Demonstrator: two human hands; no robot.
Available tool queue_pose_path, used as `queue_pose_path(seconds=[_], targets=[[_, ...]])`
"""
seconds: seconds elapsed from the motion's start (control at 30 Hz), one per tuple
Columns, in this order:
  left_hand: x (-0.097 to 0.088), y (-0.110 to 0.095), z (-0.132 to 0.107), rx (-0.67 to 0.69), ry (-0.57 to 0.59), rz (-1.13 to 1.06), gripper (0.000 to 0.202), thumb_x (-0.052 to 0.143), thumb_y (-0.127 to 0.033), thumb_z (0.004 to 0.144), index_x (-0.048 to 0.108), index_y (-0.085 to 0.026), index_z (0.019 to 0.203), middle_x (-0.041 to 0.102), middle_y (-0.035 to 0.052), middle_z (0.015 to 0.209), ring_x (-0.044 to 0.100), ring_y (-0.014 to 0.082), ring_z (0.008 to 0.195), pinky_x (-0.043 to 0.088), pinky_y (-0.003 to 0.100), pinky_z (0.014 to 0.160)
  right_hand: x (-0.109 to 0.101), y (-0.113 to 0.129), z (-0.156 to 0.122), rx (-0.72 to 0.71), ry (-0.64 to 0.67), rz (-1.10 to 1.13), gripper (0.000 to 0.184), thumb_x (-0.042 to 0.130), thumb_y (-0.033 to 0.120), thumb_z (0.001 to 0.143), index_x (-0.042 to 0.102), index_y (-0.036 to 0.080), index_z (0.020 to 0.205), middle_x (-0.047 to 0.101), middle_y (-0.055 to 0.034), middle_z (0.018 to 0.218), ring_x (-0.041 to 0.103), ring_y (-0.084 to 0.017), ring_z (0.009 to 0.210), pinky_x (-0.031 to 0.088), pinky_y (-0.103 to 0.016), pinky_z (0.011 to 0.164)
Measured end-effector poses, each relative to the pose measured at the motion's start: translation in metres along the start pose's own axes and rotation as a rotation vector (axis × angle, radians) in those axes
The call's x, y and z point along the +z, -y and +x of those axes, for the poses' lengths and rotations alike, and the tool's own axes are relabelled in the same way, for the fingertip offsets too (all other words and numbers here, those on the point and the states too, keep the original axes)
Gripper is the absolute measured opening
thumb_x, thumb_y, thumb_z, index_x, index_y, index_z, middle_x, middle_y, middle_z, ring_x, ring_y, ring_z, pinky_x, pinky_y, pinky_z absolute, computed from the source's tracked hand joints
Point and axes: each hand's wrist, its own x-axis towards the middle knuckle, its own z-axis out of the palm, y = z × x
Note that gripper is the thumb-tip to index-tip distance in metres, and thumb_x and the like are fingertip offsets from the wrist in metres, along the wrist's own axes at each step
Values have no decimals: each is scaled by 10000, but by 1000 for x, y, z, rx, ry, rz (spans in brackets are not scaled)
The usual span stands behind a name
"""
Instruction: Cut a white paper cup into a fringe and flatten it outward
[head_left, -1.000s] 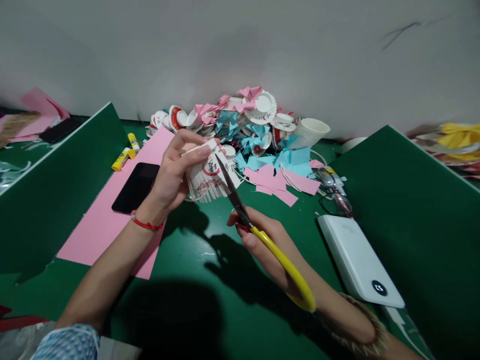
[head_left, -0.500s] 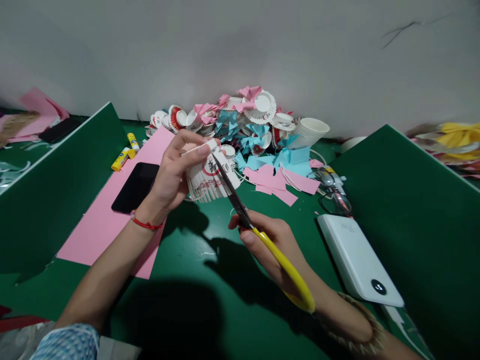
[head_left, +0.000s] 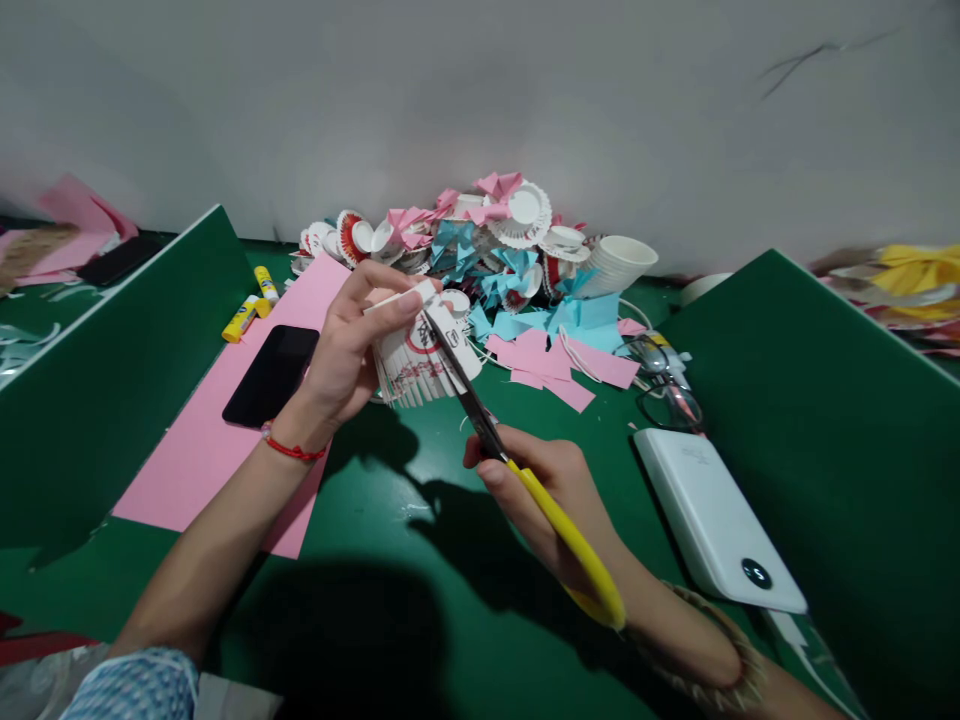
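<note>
Between the thumb and fingers of my left hand (head_left: 349,335) is a white paper cup (head_left: 425,345) with red and black print. Its wall is slit into thin strips along the left and lower side, while the right part is still in wider pieces. My right hand (head_left: 551,490) is closed around yellow-handled scissors (head_left: 570,540). Their dark blades (head_left: 469,390) lie against the cup's wall, pointing up toward its base, and look nearly closed. The far side of the cup and some fingers of my left hand are hidden.
Behind my hands is a heap of cut cups with pink and blue paper (head_left: 487,235), beside stacked cups (head_left: 622,262). A phone (head_left: 271,375) lies on pink paper (head_left: 176,470). Glue sticks (head_left: 241,318), eyeglasses (head_left: 670,405) and a power bank (head_left: 716,515) sit between green dividers (head_left: 817,420).
The scissors and my right hand have shifted very slightly, with the blades still at the cup. My left hand keeps its hold and has barely moved.
</note>
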Motion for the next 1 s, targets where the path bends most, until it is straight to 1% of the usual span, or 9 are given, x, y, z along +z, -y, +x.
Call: queue_pose_path(seconds=[0.3,0.5,0.7,0.9,1.0], targets=[[4,-3,-2,-16,-41,23,254,787,-320,631,568,-209,701,687,-34,762,688,167,752,532,267,651,1,1,-1,-12,-16,-32,454,460,528,880,476,178,591,345,55,463,287,-72,421,247,-207,406],[4,-4,-2,-12,-39,12,238,785,-304,640,576,-208,704,673,-35,736,676,155,704,528,277,653,1,1,-1,-13,-30,-42,419,466,481,878,455,187,580,320,60,457,271,-72,416,237,-205,398],[2,-2,-1,-3,-27,28,273,791,-333,633,561,-204,702,663,-34,730,667,146,672,525,277,641,1,1,-1,-7,-30,-58,411,466,462,877,426,195,568,289,64,462,256,-74,420,230,-205,397],[0,-1,0,4,-12,49,301,783,-356,646,533,-209,724,648,-30,733,683,176,748,529,304,689,2,0,0,-8,-41,-48,373,479,424,861,416,199,570,288,66,466,253,-76,424,228,-207,400],[-2,0,1,-8,4,58,300,782,-350,649,530,-216,742,648,-36,748,677,165,747,528,302,705,2,0,0,4,-41,-42,366,485,418,849,411,200,564,282,68,462,248,-76,424,226,-208,402]])
